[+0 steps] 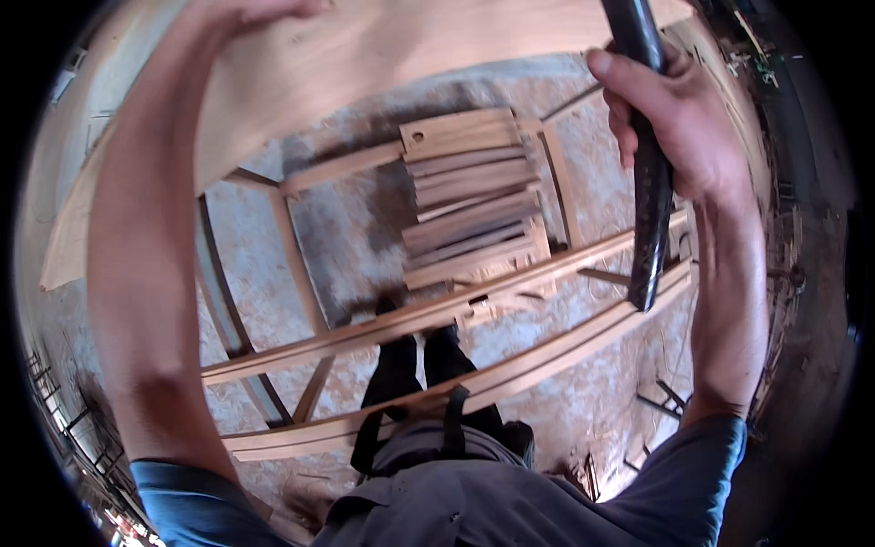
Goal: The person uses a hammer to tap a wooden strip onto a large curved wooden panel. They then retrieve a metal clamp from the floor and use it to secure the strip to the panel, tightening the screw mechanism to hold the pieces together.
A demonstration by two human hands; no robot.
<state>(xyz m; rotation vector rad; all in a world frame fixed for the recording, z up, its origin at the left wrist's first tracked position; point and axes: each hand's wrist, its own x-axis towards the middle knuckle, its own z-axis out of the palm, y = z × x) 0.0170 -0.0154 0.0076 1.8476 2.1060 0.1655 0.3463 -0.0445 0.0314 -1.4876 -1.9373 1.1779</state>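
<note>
My right hand (679,114) is closed around a thick black bar (649,205), its lower end hanging down and its upper end running out of the upper edge. The thumb lies across the bar. My left hand (264,9) is at the upper edge, over a broad pale wooden board (365,55), mostly cut off by the frame. What shows of it is a stretched-out thumb, apart from the rest of the hand, with nothing seen in it. The board's near edge curves across the view below both wrists.
Two long wooden rails (538,372) cross in front of my body, over my feet. Below the board stands a wooden frame with legs (296,246). Several planks (469,178) lie stacked on the blotched floor (251,237). More timber and clutter line the right side.
</note>
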